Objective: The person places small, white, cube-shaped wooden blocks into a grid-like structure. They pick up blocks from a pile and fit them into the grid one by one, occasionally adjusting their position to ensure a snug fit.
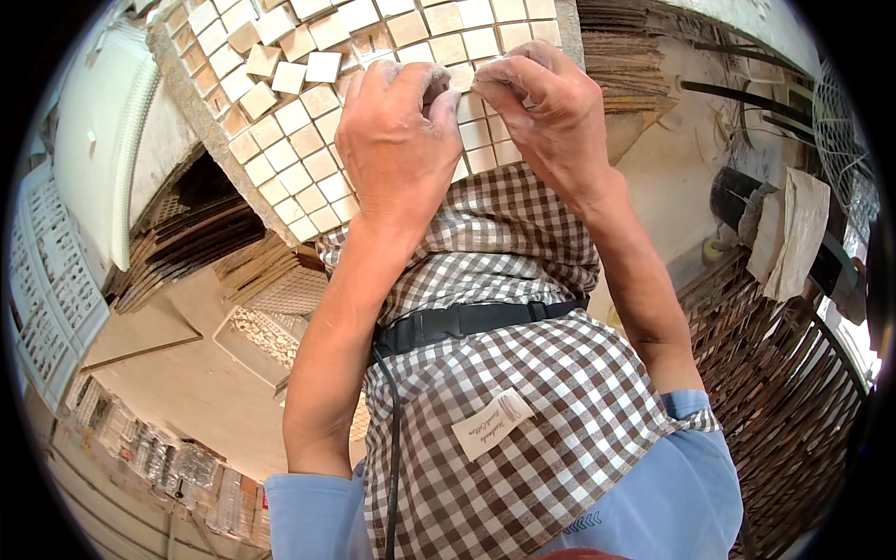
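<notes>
Small square mosaic tiles (303,141) in white and beige lie in rows on a board (200,112) in front of me. My left hand (397,145) is over the middle of the rows, its fingers curled and thumb drawn in. Beside it, my right hand (546,112) has thumb and forefinger pinched together over the tiles. A beige tile (460,77) shows between the two sets of fingertips; whether either hand grips it is hidden. Left of my left hand, several loose tiles (323,67) sit tilted and out of line on the others. Pale dust coats my fingertips.
Below left stands a white tray (264,338) of small pale pieces. A perforated plastic crate (51,280) is at the far left. Stacked thin boards (625,65) lie beyond my right hand. A wire fan guard (840,121) and a dark slatted rack (779,401) are at the right.
</notes>
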Demonstrator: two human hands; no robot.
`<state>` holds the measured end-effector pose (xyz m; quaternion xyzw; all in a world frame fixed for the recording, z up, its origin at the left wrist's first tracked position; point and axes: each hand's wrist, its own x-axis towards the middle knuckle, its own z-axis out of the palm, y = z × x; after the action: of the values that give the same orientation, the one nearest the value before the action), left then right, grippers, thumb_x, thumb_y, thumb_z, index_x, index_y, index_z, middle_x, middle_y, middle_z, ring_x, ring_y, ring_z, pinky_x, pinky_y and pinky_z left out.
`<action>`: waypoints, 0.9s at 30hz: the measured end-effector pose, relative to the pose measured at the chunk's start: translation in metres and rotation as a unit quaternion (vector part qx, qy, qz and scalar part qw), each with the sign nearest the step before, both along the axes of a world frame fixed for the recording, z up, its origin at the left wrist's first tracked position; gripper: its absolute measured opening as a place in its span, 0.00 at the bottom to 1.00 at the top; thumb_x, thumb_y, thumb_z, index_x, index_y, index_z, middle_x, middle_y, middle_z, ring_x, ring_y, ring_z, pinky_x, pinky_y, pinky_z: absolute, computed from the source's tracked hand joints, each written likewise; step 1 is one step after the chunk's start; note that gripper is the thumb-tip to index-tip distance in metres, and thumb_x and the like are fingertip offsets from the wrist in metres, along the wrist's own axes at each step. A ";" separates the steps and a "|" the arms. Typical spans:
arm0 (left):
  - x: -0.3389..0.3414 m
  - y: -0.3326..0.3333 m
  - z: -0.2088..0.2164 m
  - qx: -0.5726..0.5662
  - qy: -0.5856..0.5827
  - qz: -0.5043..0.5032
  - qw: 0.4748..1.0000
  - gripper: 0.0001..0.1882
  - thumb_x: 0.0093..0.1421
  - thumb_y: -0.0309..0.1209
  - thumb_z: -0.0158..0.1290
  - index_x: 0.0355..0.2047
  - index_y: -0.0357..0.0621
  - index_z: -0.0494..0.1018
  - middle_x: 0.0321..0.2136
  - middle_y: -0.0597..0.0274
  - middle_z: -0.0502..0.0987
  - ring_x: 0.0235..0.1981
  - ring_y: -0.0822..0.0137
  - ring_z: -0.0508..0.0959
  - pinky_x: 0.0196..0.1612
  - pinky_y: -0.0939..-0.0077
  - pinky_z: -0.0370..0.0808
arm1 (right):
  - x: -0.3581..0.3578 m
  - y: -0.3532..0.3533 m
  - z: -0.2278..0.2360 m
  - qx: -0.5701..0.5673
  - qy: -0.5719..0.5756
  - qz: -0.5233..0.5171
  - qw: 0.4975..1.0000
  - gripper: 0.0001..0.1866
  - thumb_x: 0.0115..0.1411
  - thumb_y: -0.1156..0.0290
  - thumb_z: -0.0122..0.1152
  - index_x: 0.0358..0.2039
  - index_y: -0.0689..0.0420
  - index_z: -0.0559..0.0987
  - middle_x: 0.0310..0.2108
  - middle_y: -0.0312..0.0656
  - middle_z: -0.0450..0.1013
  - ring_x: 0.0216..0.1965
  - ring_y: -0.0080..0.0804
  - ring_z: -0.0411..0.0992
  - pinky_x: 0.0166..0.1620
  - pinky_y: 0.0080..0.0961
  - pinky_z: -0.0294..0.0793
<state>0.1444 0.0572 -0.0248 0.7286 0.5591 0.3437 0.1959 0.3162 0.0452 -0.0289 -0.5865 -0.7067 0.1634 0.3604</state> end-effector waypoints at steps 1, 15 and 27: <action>0.001 -0.001 0.001 -0.010 -0.001 0.006 1.000 0.09 0.52 0.26 0.69 0.33 0.44 0.81 0.31 0.59 0.79 0.35 0.54 0.79 0.37 0.59 0.76 | -0.001 -0.001 -0.001 0.004 0.003 -0.007 1.000 0.03 0.59 0.76 0.71 0.34 0.56 0.85 0.32 0.42 0.79 0.31 0.46 0.79 0.35 0.39 0.79; 0.002 0.001 0.004 0.002 0.023 -0.018 1.000 0.10 0.54 0.24 0.67 0.37 0.42 0.81 0.31 0.58 0.79 0.36 0.53 0.78 0.42 0.57 0.75 | 0.000 0.008 0.009 0.014 0.009 -0.085 0.996 0.12 0.56 0.69 0.77 0.37 0.57 0.83 0.35 0.43 0.80 0.33 0.44 0.80 0.35 0.36 0.79; 0.017 0.002 0.002 0.085 0.104 -0.049 0.990 0.13 0.59 0.24 0.64 0.45 0.45 0.84 0.28 0.59 0.74 0.31 0.55 0.76 0.36 0.59 0.74 | 0.012 0.002 0.006 -0.006 0.066 -0.157 0.985 0.09 0.60 0.72 0.72 0.41 0.60 0.84 0.34 0.44 0.80 0.31 0.37 0.80 0.35 0.32 0.79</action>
<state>0.1618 0.0596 -0.0224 0.8010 0.5084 0.3027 0.0907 0.3280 0.0472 -0.0229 -0.6803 -0.5797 0.1476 0.4234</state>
